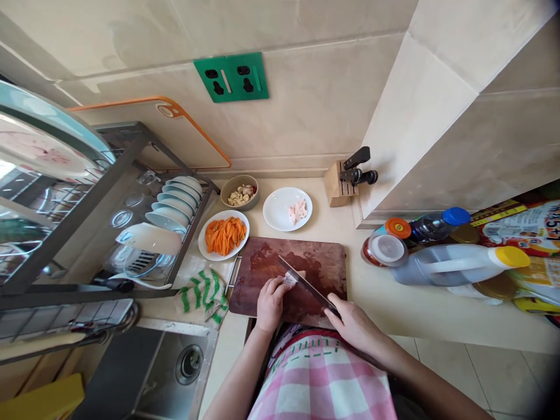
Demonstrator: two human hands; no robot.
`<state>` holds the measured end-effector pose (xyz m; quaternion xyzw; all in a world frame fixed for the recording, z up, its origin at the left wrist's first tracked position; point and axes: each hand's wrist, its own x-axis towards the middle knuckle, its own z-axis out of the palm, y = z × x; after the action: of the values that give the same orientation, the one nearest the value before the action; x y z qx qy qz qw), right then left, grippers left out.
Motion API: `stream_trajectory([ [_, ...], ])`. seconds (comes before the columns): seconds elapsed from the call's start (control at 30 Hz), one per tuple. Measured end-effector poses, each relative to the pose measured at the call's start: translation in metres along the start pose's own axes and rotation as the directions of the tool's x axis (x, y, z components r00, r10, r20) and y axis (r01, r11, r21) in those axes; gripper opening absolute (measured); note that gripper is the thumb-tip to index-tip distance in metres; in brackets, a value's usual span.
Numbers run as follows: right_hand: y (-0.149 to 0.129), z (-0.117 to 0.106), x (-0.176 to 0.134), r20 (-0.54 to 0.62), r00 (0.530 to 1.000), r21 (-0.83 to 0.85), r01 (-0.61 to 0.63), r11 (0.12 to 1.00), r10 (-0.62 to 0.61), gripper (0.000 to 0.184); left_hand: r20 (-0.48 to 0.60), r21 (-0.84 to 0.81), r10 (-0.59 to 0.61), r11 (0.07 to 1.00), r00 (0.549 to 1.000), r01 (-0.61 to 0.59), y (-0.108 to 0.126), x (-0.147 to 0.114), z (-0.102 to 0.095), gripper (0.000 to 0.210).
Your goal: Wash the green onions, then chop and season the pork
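The right hand (347, 319) has its fingers closed around the knife (308, 285). The left hand (270, 302) grasps with its fingers the meat (289, 280), which lies near the middle of the board (330, 262), beside the knife. Near the board's far left corner are carrots (225, 235).

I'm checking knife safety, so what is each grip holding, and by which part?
The right grip holds the knife by its handle end. The left grip steadies the pale food piece by its left end.
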<state>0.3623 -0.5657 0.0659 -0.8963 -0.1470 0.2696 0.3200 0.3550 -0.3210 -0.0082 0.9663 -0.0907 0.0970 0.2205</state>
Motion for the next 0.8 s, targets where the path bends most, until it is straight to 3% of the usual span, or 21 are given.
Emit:
stream_trajectory([
  [0.2,0.001,-0.004,-0.009,0.034,0.997,-0.098,0.065,0.993,-0.062,0.011,0.027,0.042,0.000,0.999,1.000,-0.001,0.006,0.008,-0.001,0.029],
  [0.37,-0.004,0.004,0.003,0.041,0.998,-0.206,0.055,0.977,-0.048,0.012,0.029,0.049,0.009,0.999,1.000,-0.010,0.005,0.011,0.002,0.032],
  [0.57,0.005,0.000,0.010,0.075,0.994,-0.096,0.081,0.992,-0.074,0.013,0.018,-0.032,-0.005,0.999,1.000,0.006,0.005,0.008,-0.001,0.031],
  [0.8,0.004,-0.011,-0.001,0.081,0.996,-0.112,0.046,0.993,-0.037,0.015,0.028,-0.046,-0.018,0.999,0.999,0.020,0.002,0.007,0.000,0.032],
])
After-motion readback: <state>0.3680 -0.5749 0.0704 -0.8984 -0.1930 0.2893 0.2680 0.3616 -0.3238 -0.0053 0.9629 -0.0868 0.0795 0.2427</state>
